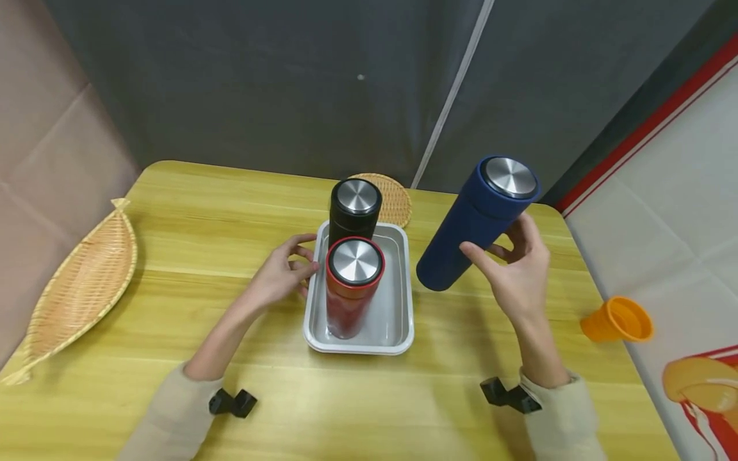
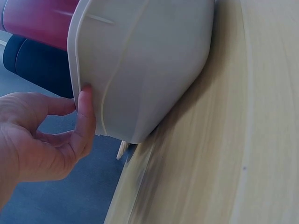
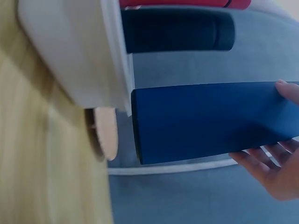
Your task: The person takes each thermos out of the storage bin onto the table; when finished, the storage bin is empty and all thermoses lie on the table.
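Note:
My right hand (image 1: pixel 519 272) grips a blue thermos flask (image 1: pixel 467 224) with a steel-topped lid. The flask is tilted and raised off the table, to the right of a pale grey plastic tray (image 1: pixel 394 346). Inside the tray stand a red thermos flask (image 1: pixel 353 301) and, behind it, a black thermos flask (image 1: pixel 352 221). At the tray's left side, my left hand (image 1: pixel 282 272) pinches the rim, as the left wrist view shows with a fingertip on the outer wall (image 2: pixel 135 70). The blue flask's base (image 3: pixel 136 126) hangs beside the tray's rim in the right wrist view.
A round woven mat (image 1: pixel 394 198) lies behind the tray. The leaf-shaped wicker basket (image 1: pixel 86 282) is at the table's left edge. An orange cup (image 1: pixel 617 320) sits by the right edge. Dark grey panels (image 1: pixel 277 83) rise behind the wooden table (image 1: pixel 219 218).

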{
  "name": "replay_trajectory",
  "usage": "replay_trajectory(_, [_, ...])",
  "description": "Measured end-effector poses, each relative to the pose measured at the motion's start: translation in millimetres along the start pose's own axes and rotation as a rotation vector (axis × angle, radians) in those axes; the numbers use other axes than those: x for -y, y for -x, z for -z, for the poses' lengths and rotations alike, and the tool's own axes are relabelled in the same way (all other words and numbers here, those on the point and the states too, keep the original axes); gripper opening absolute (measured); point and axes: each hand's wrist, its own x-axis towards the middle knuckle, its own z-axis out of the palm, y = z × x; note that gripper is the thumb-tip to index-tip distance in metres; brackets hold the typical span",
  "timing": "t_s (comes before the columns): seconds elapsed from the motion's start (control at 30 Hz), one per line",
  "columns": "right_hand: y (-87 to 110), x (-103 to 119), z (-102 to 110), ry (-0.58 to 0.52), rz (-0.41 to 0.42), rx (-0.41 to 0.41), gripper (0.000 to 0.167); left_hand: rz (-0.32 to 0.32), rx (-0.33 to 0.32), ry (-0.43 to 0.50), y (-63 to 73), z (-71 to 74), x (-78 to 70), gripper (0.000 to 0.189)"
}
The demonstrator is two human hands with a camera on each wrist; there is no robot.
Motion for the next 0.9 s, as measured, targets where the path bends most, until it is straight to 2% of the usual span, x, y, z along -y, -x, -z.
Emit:
replay_trajectory(0.23, [-5.5,-26.2,-2.6,0.005,-0.115,0.012,0.068,0.005,-0.005,0.003,0.9,2.9,1.9,0.057])
replay_trajectory(0.5, [-17.9,-61.5,-8.4,0.073,-0.171,0.008,0.068,-0.002,-0.002,0.012,-0.4,1.9,3.3,0.056])
replay_trajectory(0.73, [-18.9,-54.4,-23.4,0.071,-0.209,0.04,0.064,0.002,-0.003,0.021,-0.8,2.1,3.6,0.056])
replay_trajectory(0.9, [-17.9,-59.2,-26.6,0.046,-0.221,0.052,0.065,0.004,0.0,0.027,0.1,0.7,1.4,0.057])
